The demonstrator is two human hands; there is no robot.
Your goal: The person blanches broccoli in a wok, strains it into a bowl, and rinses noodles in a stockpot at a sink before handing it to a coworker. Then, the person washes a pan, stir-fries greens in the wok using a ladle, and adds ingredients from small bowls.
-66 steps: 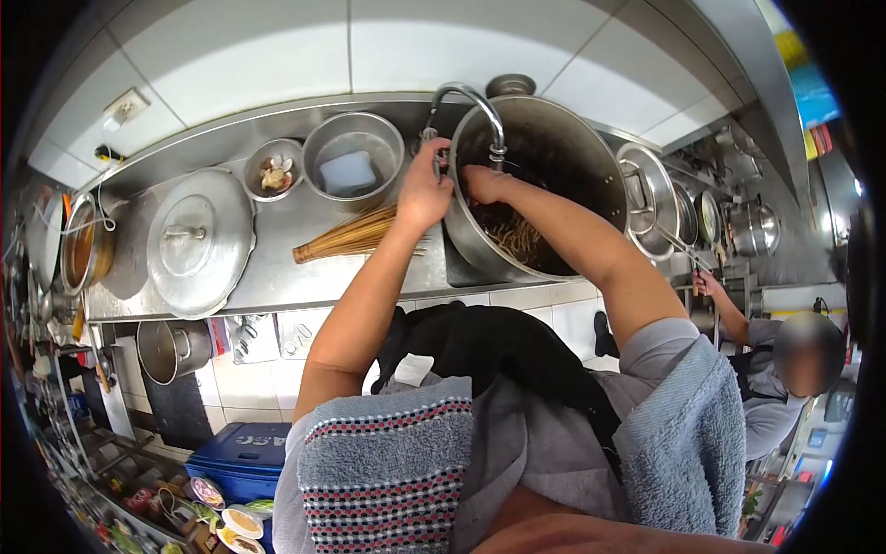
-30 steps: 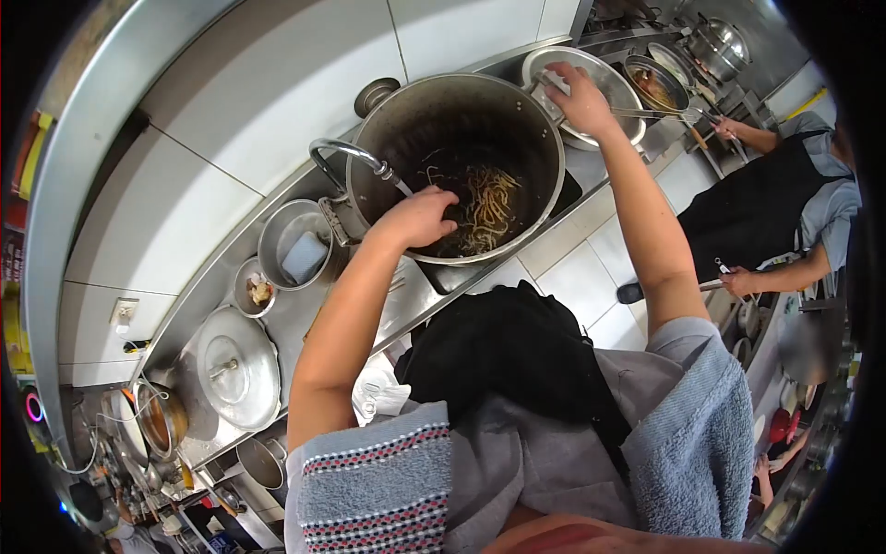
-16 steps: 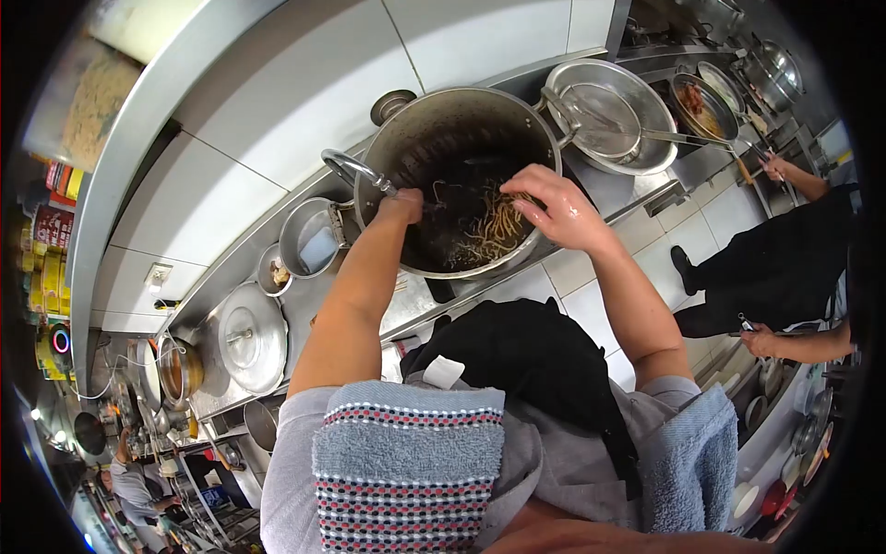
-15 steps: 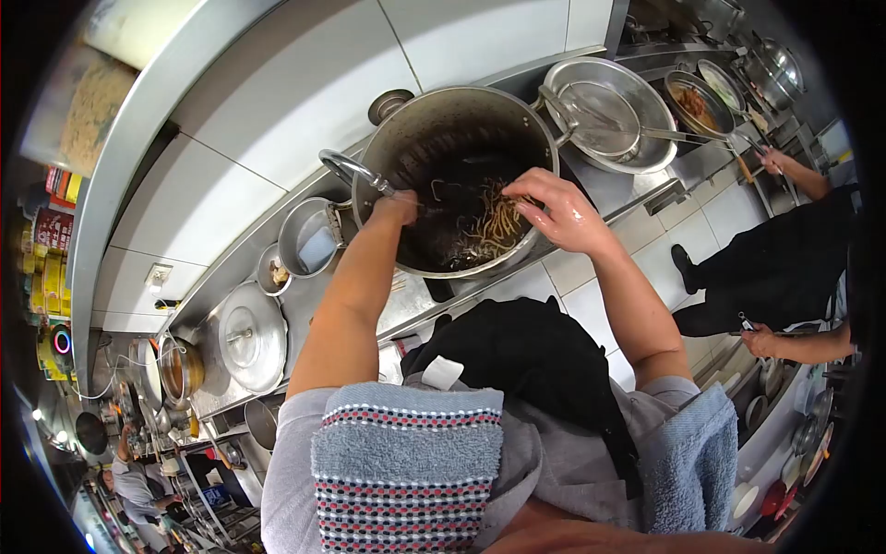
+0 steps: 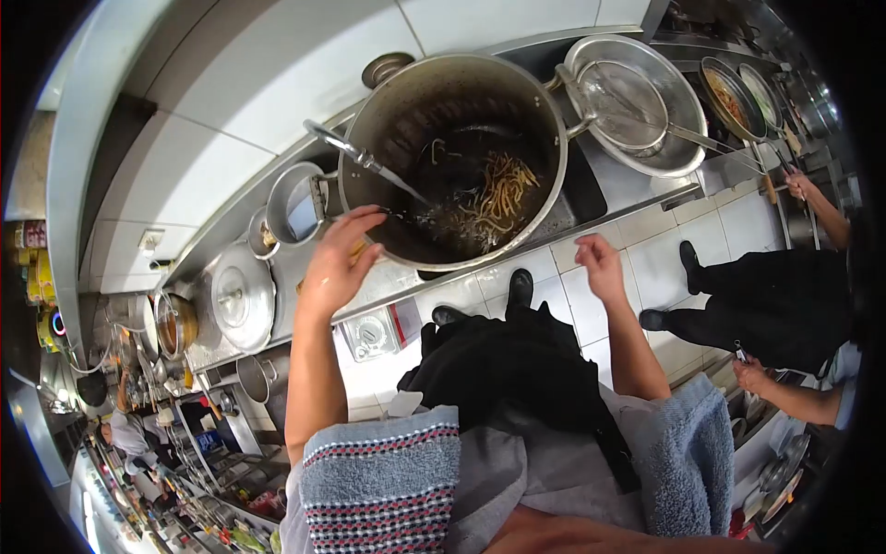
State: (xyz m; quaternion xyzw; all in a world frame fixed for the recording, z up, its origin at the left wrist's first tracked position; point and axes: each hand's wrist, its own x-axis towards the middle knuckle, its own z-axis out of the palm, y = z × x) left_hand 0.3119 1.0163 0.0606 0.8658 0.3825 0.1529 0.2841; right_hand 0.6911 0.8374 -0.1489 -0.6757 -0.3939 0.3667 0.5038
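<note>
A large metal pot [image 5: 359, 189] contains dark liquid and a clump of thin, brown, noodle-like strands [image 5: 503, 194]. Water runs into it from a metal faucet [image 5: 346, 148], splashing beside the strands. My left hand [image 5: 340, 263] is just outside the pot's near left rim, fingers spread and nothing in them. Past the near right side of the pot, my right hand [image 5: 600, 263] hangs over the floor with loosely bent fingers. It appears to hold nothing and touches neither the pot nor the strands.
Right of the pot, a wire strainer [image 5: 628, 106] rests in a metal basin [image 5: 683, 152]. Smaller pots and a round lid [image 5: 242, 297] stand to the left. A co-worker's hand [image 5: 801, 185] is at the right, beside a pan of food [image 5: 729, 102].
Both my hands have come out of the pot, the left back toward its near left rim and the right back over the floor. Running water and the strands are now more exposed.
</note>
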